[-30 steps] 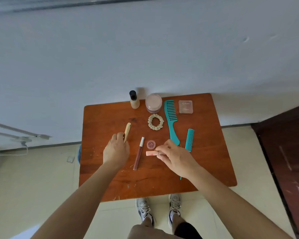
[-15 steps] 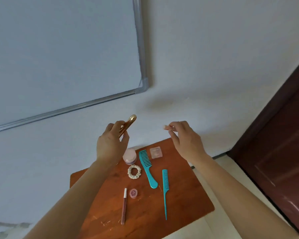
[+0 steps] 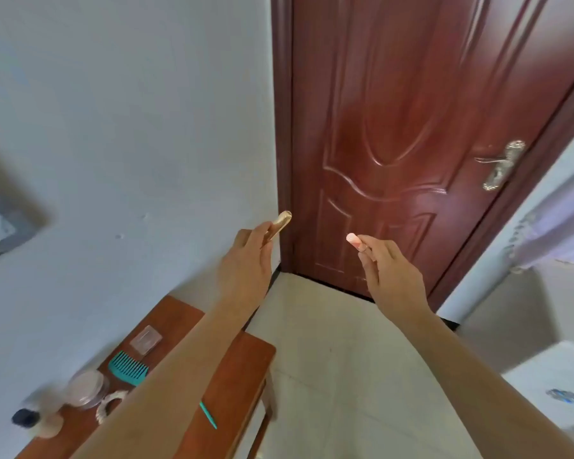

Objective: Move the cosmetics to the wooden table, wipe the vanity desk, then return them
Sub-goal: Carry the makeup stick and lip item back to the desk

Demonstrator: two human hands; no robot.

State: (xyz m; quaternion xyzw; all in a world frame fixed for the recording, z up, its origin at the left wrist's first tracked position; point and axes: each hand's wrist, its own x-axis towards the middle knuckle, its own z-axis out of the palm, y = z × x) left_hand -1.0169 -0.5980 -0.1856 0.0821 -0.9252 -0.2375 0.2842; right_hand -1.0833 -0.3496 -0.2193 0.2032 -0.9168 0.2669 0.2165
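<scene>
**A:** Where are the hands?

**B:** Both are raised in front of the dark red door (image 3: 395,127), well apart from each other. The left hand (image 3: 246,266) has its fingers curled round the lower part of a gold stick (image 3: 280,223), and the top of the stick pokes out above them. The right hand (image 3: 391,273) pinches a small pink tube (image 3: 353,241) between thumb and forefinger, with the other fingers loose.

**A:** And the rest of the cosmetics?

**B:** They are on the wooden table (image 3: 242,359) at the lower left, against the wall (image 3: 130,127). There is a clear case (image 3: 145,339), a teal comb (image 3: 128,369), a round jar (image 3: 87,389), a pale hair tie (image 3: 111,404) and a blurred black-capped bottle (image 3: 30,420). The left forearm crosses over the table and hides part of it. The thin teal tip of a second comb (image 3: 207,415) shows from under the arm, near the table's right edge.

**A:** What room is there?

**B:** Pale tiled floor (image 3: 328,359) lies open between the table's right edge and a white surface (image 3: 544,376) at the far right, and it runs up to the foot of the door. The door handle (image 3: 501,164) sits on the door's right side, above the right hand. I cannot tell what the white surface is.
</scene>
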